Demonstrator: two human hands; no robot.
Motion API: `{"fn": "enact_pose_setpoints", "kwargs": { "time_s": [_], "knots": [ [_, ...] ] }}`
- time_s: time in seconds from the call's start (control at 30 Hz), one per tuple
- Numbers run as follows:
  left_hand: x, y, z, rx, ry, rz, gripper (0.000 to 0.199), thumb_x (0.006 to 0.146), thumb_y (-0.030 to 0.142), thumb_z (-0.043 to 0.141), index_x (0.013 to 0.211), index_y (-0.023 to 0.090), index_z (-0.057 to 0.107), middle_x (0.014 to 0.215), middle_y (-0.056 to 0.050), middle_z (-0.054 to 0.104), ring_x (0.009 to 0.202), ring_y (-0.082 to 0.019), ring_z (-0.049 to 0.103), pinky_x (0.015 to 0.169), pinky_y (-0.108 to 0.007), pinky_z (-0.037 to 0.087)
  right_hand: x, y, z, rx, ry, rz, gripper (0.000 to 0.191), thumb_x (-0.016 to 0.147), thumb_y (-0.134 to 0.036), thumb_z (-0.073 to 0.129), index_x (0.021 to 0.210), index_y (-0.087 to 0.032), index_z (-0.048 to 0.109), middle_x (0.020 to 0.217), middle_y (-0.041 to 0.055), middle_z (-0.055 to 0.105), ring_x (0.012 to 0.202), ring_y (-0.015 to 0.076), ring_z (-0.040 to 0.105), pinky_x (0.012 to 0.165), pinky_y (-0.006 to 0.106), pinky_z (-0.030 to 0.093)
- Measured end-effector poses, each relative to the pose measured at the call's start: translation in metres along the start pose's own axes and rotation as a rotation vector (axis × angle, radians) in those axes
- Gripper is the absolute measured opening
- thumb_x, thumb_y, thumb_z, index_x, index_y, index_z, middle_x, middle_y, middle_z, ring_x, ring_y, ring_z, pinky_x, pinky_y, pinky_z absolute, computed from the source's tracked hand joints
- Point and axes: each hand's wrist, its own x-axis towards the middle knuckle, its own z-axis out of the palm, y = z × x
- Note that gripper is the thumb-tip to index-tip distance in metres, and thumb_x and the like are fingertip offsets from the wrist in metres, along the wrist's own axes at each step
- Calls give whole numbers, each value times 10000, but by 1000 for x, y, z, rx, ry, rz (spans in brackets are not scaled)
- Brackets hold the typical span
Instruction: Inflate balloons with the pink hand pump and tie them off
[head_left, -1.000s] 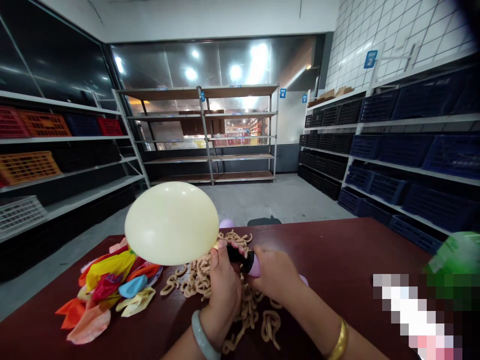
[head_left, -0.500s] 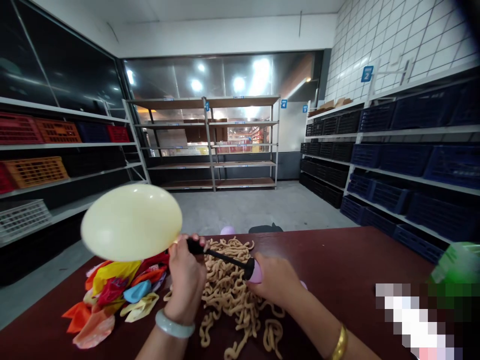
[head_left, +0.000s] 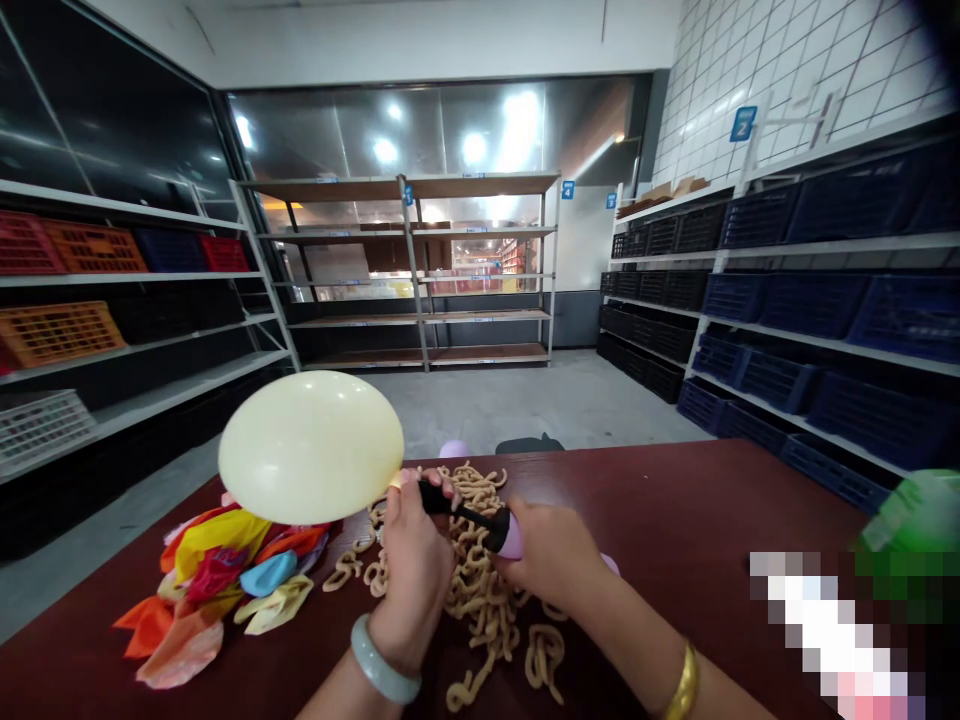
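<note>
A pale yellow inflated balloon (head_left: 311,447) stands out to the left from the nozzle end of a hand pump (head_left: 474,515) with a black shaft and a purple body. My left hand (head_left: 420,545) is closed round the black nozzle end and the balloon's neck. The purple body of the pump is wrapped in my right hand (head_left: 553,560). Beneath both hands lies a heap of tan, curly strands (head_left: 484,600). Left of it is a pile of uninflated balloons (head_left: 217,560) in yellow, red, orange, pink and blue.
All of this is over a dark red table (head_left: 675,520). A green object (head_left: 911,520) stands at the right edge, partly pixelated. Beyond the table are a purple round thing (head_left: 454,449), blue crates (head_left: 772,380) on right shelves, and an orange crate (head_left: 64,332) at left.
My left hand has moved right, toward my right hand, bringing the balloon along. Less of the pump's black shaft shows between the hands. The view has tilted slightly.
</note>
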Motion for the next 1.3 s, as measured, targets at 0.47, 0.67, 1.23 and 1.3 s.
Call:
{"fn": "enact_pose_setpoints", "kwargs": {
  "time_s": [0.47, 0.67, 1.23, 1.3],
  "knots": [
    [-22, -14, 14, 31, -68, -69, 230, 819, 353, 645, 770, 186, 495, 701, 1, 551, 604, -132, 536, 562, -260, 458, 0, -7, -6, 23, 17, 39, 291, 779, -408, 548, 1013, -236, 558, 881, 51, 711, 783, 248, 677, 622, 297, 379],
    [26, 18, -10, -48, -16, 19, 239, 764, 302, 677, 804, 192, 469, 695, 14, 540, 597, -138, 553, 534, -259, 433, 2, -2, -5, -8, -26, 29, 328, 788, -474, 544, 1009, -233, 579, 905, 67, 710, 810, 265, 676, 640, 312, 389],
    [13, -4, -12, -63, 35, -5, 221, 816, 321, 641, 798, 198, 459, 691, 16, 531, 586, -120, 523, 559, -257, 435, 3, 10, 3, -84, -69, 11, 321, 784, -474, 577, 977, -219, 550, 859, 74, 708, 819, 269, 681, 648, 313, 375],
    [0, -13, -5, -45, 46, -37, 212, 831, 332, 628, 799, 198, 466, 694, 12, 534, 595, -125, 521, 554, -258, 436, 2, 7, 3, -73, -60, 19, 306, 777, -447, 584, 978, -219, 547, 857, 68, 709, 807, 264, 680, 636, 307, 366]
  ]
}}
